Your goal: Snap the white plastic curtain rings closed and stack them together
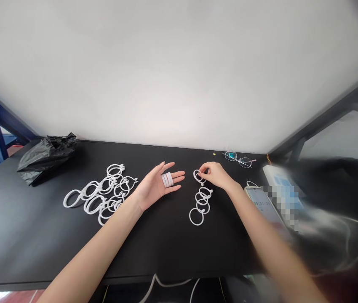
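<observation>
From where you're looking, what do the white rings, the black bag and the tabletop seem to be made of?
White rings: probably smooth plastic, given the even white colour and uniform, slim shape; coated metal is possible.
Black bag: likely thin, glossy plastic film, judging by its crinkles and highlights.
Tabletop: smooth, black, low sheen; perhaps laminate or painted board.

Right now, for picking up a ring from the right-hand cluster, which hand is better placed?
Probably the right hand: its fingertips are on a far ring, just beyond the cluster. The left hand is palm up, farther off, with a white stack across its fingers that reaching could spill.
</observation>
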`<action>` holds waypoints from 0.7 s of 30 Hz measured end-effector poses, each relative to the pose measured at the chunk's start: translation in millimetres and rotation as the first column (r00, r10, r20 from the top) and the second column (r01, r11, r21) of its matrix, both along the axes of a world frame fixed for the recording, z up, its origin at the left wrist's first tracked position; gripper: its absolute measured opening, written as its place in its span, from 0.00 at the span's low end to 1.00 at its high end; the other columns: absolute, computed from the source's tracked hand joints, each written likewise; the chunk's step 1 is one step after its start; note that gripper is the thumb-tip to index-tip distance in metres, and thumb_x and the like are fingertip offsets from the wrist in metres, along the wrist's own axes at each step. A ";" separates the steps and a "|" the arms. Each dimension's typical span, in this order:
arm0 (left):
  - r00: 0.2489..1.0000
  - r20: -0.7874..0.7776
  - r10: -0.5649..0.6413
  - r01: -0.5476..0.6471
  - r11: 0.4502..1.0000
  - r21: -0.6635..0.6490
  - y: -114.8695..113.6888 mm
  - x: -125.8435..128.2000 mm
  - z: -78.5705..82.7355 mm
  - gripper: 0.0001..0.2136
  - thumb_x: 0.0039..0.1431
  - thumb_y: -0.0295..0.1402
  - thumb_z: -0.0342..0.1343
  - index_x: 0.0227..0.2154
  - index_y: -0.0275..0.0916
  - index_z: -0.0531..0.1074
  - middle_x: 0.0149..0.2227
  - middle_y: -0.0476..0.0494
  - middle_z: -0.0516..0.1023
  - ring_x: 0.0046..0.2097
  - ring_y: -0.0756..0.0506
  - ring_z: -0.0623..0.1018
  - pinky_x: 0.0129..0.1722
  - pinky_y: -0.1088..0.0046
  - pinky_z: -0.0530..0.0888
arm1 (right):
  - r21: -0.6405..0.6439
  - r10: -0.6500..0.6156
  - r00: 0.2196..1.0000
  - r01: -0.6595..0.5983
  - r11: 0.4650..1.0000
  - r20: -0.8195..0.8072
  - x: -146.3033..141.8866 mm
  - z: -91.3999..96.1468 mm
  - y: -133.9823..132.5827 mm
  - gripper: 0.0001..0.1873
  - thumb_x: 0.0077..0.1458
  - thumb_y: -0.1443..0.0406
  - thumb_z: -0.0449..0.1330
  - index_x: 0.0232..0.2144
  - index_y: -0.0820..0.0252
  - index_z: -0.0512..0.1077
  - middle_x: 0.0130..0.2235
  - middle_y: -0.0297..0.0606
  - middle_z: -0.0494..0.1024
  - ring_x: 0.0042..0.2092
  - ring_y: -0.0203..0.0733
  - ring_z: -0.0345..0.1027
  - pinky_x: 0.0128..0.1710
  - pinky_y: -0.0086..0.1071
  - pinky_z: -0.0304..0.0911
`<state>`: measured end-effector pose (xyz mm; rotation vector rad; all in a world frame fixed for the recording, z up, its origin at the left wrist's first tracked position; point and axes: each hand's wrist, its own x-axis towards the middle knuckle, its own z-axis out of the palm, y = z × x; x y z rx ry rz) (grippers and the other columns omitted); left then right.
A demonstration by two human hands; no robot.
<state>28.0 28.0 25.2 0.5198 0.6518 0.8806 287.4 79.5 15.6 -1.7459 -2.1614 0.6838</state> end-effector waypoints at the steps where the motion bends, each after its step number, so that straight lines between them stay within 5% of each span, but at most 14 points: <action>1: 1.000 0.002 0.002 -0.002 1.000 -0.004 0.1 -0.2 0.0 0.28 0.65 0.47 0.52 0.62 0.37 0.60 0.55 0.28 0.76 0.58 0.35 0.75 0.56 0.54 0.71 | -0.013 0.000 1.000 0.000 1.000 -0.009 -0.7 0.8 0.6 0.05 0.53 0.66 0.63 0.28 0.61 0.77 0.32 0.37 0.80 0.27 0.34 0.67 0.30 0.30 0.61; 6: 1.000 -0.015 0.017 -0.018 0.999 -0.030 2.0 0.8 -3.5 0.27 0.64 0.47 0.53 0.60 0.35 0.62 0.55 0.27 0.76 0.58 0.35 0.75 0.56 0.54 0.72 | 0.023 -0.021 0.992 0.024 0.999 -0.122 -8.6 10.2 -6.3 0.08 0.54 0.63 0.63 0.29 0.61 0.79 0.28 0.36 0.77 0.24 0.34 0.63 0.28 0.30 0.59; 9: 1.000 -0.027 0.001 -0.002 0.999 -0.047 1.5 3.1 -5.0 0.24 0.65 0.45 0.53 0.57 0.34 0.64 0.53 0.27 0.77 0.56 0.36 0.76 0.53 0.56 0.73 | 0.165 0.076 0.949 -0.026 0.986 -0.305 -24.1 12.9 -17.7 0.09 0.57 0.62 0.61 0.33 0.60 0.80 0.34 0.38 0.78 0.28 0.35 0.66 0.28 0.30 0.61; 17: 0.998 0.027 -0.058 0.058 0.998 0.029 -3.0 6.0 -4.6 0.23 0.66 0.46 0.51 0.59 0.40 0.66 0.48 0.33 0.80 0.51 0.39 0.78 0.41 0.66 0.77 | 0.390 0.341 0.849 -0.178 0.903 -0.403 -53.4 -4.0 -36.6 0.15 0.61 0.69 0.54 0.44 0.57 0.79 0.38 0.39 0.77 0.33 0.36 0.69 0.30 0.31 0.64; 19: 0.996 0.051 -0.071 0.068 0.997 0.046 -3.0 5.4 -4.3 0.21 0.67 0.46 0.50 0.55 0.40 0.70 0.48 0.34 0.80 0.52 0.39 0.78 0.42 0.67 0.77 | 0.387 0.292 0.832 -0.103 0.916 -0.471 -54.0 -3.8 -38.1 0.13 0.61 0.67 0.55 0.43 0.57 0.79 0.37 0.40 0.76 0.33 0.37 0.69 0.29 0.31 0.65; 21: 0.996 0.051 -0.069 0.064 0.994 0.094 -3.5 5.2 -3.1 0.19 0.67 0.45 0.50 0.47 0.38 0.76 0.47 0.36 0.80 0.52 0.40 0.78 0.44 0.67 0.77 | 0.248 0.143 0.790 0.012 0.969 -0.596 -53.7 -0.1 -39.8 0.11 0.60 0.63 0.59 0.40 0.59 0.79 0.35 0.39 0.76 0.31 0.36 0.68 0.25 0.29 0.64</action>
